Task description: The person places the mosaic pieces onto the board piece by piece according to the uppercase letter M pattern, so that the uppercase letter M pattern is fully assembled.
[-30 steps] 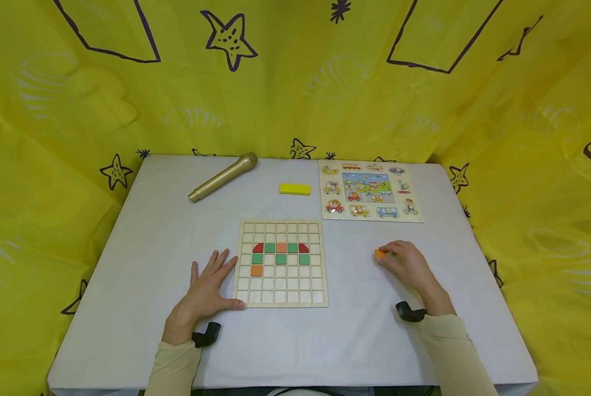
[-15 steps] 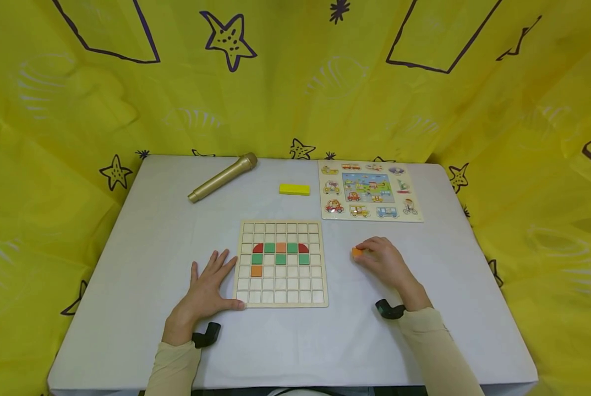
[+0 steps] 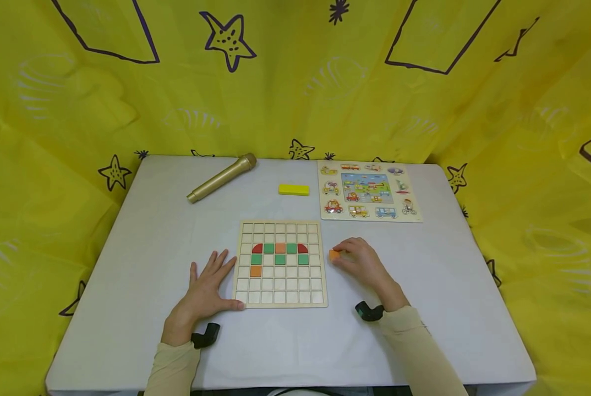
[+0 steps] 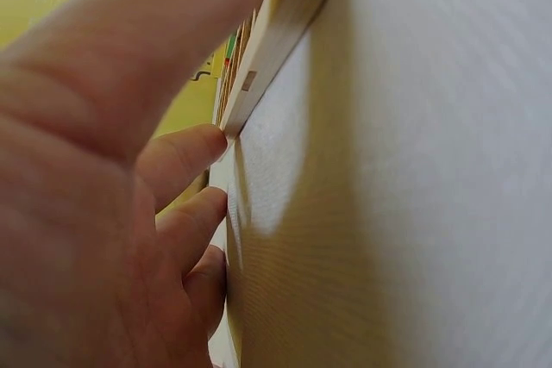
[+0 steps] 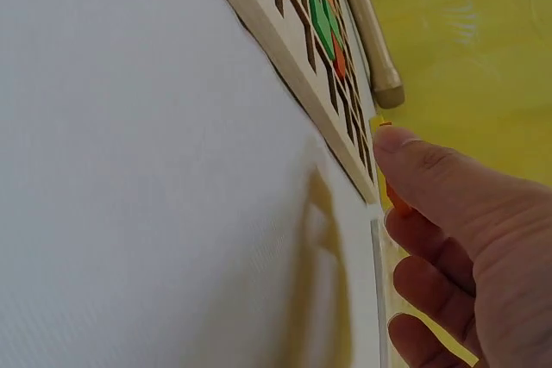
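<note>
A square wooden grid board (image 3: 280,286) lies mid-table. Its cells hold several green tiles (image 3: 268,248), two red rounded tiles, an orange tile (image 3: 256,271) and a paler orange one. My left hand (image 3: 206,289) lies with fingers spread at the board's left side, the thumb on its front left corner. Just right of the board, my right hand (image 3: 367,267) pinches a small orange tile (image 3: 334,254) between thumb and fingers. In the right wrist view that tile (image 5: 397,200) is mostly covered by the thumb.
Behind the board lie a gold microphone (image 3: 221,179) and a yellow block (image 3: 294,190). A picture puzzle board (image 3: 330,213) with vehicles sits at the back right. Yellow patterned cloth (image 3: 275,99) hangs round the back and sides of the white table (image 3: 127,247).
My right hand has moved left across the table with the orange tile, from well right of the board to close beside its right edge. My left hand has stayed in place.
</note>
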`<state>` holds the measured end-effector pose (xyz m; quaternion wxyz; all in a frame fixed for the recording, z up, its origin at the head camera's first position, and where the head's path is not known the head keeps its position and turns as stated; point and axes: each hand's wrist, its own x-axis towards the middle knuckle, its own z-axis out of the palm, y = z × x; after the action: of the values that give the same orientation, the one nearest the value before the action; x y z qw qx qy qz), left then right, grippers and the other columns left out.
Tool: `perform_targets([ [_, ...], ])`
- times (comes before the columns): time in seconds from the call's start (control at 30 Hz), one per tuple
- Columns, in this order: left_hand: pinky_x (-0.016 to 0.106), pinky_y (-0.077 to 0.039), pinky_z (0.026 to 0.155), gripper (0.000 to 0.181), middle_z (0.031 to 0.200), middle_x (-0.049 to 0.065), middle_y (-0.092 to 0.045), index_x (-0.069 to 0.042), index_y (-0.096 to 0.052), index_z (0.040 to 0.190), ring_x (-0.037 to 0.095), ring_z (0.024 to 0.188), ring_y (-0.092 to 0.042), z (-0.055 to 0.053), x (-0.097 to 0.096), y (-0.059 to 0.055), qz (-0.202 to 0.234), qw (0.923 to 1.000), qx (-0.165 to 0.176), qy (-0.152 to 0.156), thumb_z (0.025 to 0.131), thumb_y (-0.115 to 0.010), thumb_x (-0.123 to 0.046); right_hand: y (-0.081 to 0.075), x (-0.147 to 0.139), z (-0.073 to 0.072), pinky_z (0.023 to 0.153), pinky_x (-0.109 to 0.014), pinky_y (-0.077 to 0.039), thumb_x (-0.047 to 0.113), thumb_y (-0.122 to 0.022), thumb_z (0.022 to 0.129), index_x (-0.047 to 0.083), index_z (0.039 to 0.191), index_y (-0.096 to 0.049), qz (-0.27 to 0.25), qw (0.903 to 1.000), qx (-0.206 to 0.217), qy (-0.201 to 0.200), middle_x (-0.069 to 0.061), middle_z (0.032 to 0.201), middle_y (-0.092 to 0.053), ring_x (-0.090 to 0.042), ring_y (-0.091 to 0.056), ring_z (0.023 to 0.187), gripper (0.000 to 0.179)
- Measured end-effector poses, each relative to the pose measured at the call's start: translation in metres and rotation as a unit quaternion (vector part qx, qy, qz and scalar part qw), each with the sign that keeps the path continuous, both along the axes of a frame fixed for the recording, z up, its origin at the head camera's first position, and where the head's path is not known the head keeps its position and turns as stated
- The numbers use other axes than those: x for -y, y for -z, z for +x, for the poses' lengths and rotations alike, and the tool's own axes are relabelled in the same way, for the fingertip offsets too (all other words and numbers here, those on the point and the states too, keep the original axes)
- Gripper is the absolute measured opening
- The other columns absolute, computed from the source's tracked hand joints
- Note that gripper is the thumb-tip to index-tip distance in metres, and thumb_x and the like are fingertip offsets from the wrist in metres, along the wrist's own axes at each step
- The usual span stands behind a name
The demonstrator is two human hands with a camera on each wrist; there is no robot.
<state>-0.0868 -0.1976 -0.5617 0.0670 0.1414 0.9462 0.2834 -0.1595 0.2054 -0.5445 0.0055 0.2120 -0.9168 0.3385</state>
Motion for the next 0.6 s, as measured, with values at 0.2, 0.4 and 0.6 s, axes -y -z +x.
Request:
perform_targets([
  [0.2,0.066,0.011,0.106,0.117,0.16,0.016,-0.018,-0.009,-0.035,0.152,0.036,0.146,-0.005,0.0,0.0,0.0,0.0,1.0,-0.001,-0.002,0.06,-0.085,-0.061,0.002,0.021,0.009,0.088,-0.039,-0.048,0.024,-0.08,0.083,0.01,0.103,-0.074,0.0,0.9996,0.023,-0.015,0.004,0.102,-0.064,-0.017,-0.053,0.1,0.025],
  [0.4,0.066,0.011,0.106,0.117,0.16,0.015,-0.017,-0.009,-0.035,0.152,0.035,0.147,-0.004,0.0,-0.001,0.0,-0.002,1.0,0.005,-0.003,0.06,-0.085,-0.061,0.004,0.036,0.016,0.087,-0.037,-0.048,0.026,-0.079,0.084,0.012,0.104,-0.074,-0.005,0.9986,0.041,-0.032,0.008,0.102,-0.063,-0.013,-0.052,0.099,0.025],
  [0.6,0.064,0.012,0.106,0.118,0.16,0.015,-0.016,-0.009,-0.035,0.152,0.034,0.147,-0.003,0.0,0.0,-0.001,-0.002,1.0,0.007,-0.002,0.059,-0.085,-0.061,0.007,0.046,0.018,0.087,-0.033,-0.048,0.028,-0.079,0.084,0.013,0.103,-0.074,0.006,0.9983,0.034,-0.047,0.009,0.102,-0.063,-0.011,-0.052,0.098,0.025],
])
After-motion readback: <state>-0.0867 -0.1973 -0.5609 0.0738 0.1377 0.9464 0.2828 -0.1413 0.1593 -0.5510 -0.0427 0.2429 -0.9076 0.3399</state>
